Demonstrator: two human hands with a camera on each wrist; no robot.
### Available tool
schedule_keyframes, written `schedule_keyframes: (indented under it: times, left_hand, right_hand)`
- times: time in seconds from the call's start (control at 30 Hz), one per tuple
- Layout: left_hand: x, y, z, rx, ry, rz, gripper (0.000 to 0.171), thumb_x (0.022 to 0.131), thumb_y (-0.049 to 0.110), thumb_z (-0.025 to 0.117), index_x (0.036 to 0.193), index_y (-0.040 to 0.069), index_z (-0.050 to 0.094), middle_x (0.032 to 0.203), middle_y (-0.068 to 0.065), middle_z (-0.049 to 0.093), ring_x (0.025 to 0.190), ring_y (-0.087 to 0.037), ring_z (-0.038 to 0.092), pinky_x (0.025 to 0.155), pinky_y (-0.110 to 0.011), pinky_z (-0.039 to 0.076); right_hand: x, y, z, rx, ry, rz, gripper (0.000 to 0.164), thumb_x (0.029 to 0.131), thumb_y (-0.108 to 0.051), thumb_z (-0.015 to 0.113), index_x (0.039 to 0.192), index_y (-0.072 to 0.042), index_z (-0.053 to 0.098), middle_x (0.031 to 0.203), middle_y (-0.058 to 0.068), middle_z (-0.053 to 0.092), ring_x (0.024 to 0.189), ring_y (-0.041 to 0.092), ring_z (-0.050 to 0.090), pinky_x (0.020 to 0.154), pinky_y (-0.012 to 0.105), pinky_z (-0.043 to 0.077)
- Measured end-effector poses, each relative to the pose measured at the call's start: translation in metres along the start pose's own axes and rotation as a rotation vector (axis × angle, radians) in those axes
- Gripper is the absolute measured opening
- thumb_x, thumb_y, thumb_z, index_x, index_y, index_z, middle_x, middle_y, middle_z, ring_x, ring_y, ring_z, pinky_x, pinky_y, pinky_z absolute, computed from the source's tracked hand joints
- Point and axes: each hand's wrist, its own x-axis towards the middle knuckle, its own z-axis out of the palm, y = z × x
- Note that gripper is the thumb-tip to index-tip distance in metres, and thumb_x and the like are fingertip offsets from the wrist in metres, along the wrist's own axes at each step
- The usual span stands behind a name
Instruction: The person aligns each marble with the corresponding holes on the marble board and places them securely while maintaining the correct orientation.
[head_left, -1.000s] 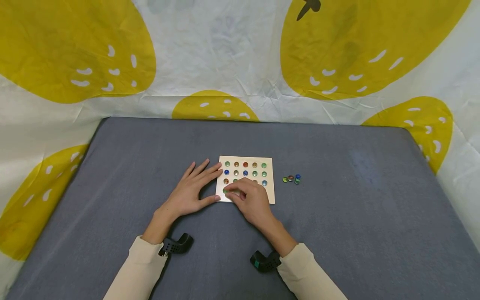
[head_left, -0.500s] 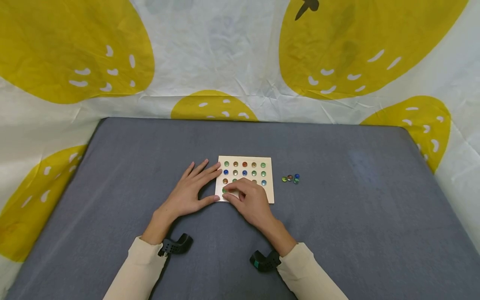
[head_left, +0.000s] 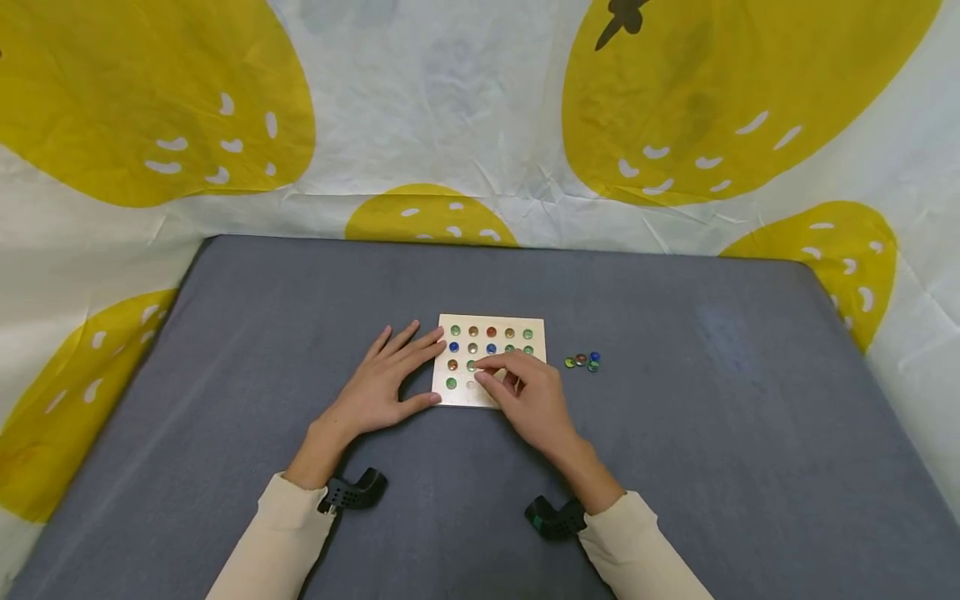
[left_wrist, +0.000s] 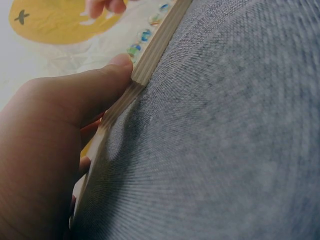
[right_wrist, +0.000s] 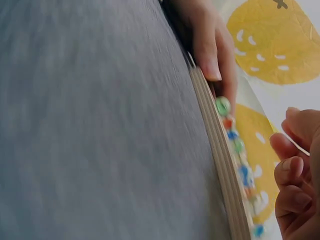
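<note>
1. Loose marbles (head_left: pixel 581 360) off right edge of board (head_left: pixel 459 397); right hand (head_left: pixel 531 396), loosely curled around nothing visible, hides near-right corner.
2. Board sits mid-tabletop (head_left: pixel 675 458), pale, marble-dotted; left hand (head_left: pixel 378 386), fingers spread, touches left edge.

Plain pale wood board (head_left: pixel 461 397), super colourful marbles (head_left: pixel 491 349)
Green one (head_left: pixel 451 383) at the near-left corner, more greens, blues, reds behind; green, red, blue loose ones (head_left: pixel 581 360) off the right edge. Grey tablecloth (head_left: pixel 750 417), white backdrop (head_left: pixel 480 108) with yellow, white-flecked blobs (head_left: pixel 675 100).

A grey, cloth-covered counter (head_left: pixel 750 467) carries a rectangular wooden board (head_left: pixel 482 340). A small cluster of loose glass marbles (head_left: pixel 581 360) lies near its right edge.
</note>
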Motion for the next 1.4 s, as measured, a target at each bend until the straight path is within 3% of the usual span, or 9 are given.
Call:
schedule_keyframes:
  times: [0.47, 0.73, 1.03, 1.4]
  left_hand:
    - [0.0, 0.001, 0.0, -0.004, 0.0, 0.007, 0.07, 0.091, 0.054, 0.058, 0.148, 0.017, 0.04, 0.154, 0.001, 0.031, 0.143, -0.028, 0.018, 0.115, -0.052, 0.004]
    - [0.0, 0.002, -0.002, 0.004, 0.001, 0.005, 0.07, 0.09, 0.053, 0.059, 0.147, 0.016, 0.041, 0.154, 0.0, 0.031, 0.143, -0.03, 0.019, 0.114, -0.053, 0.006]
    - [0.001, 0.002, -0.003, -0.005, 0.006, 0.008, 0.071, 0.089, 0.048, 0.063, 0.147, 0.015, 0.041, 0.154, 0.0, 0.031, 0.143, -0.03, 0.019, 0.114, -0.053, 0.005]
    - [0.001, 0.001, -0.001, -0.001, -0.001, 0.007, 0.07, 0.091, 0.054, 0.057, 0.147, 0.016, 0.041, 0.154, 0.0, 0.032, 0.143, -0.03, 0.019, 0.114, -0.053, 0.005]
  right_hand:
    - [-0.007, 0.012, -0.051, -0.061, 0.132, 0.01, 0.014, 0.083, -0.005, 0.075, 0.097, -0.008, 0.074, 0.083, -0.001, 0.066, 0.056, 0.01, 0.043, 0.049, 0.021, 0.033]
    - [-0.004, -0.005, -0.073, -0.082, 0.182, 0.042, 0.016, 0.078, 0.008, 0.074, 0.093, 0.001, 0.073, 0.079, 0.009, 0.065, 0.057, 0.016, 0.043, 0.05, 0.021, 0.033]
    - [-0.016, 0.032, -0.088, -0.068, 0.201, 0.088, 0.016, 0.083, -0.001, 0.074, 0.098, -0.004, 0.074, 0.083, 0.001, 0.067, 0.057, 0.01, 0.045, 0.048, 0.02, 0.034]
    - [-0.027, 0.055, -0.101, -0.109, 0.244, 0.151, 0.017, 0.081, 0.005, 0.073, 0.097, 0.0, 0.074, 0.081, 0.009, 0.067, 0.053, 0.013, 0.047, 0.045, 0.02, 0.034]
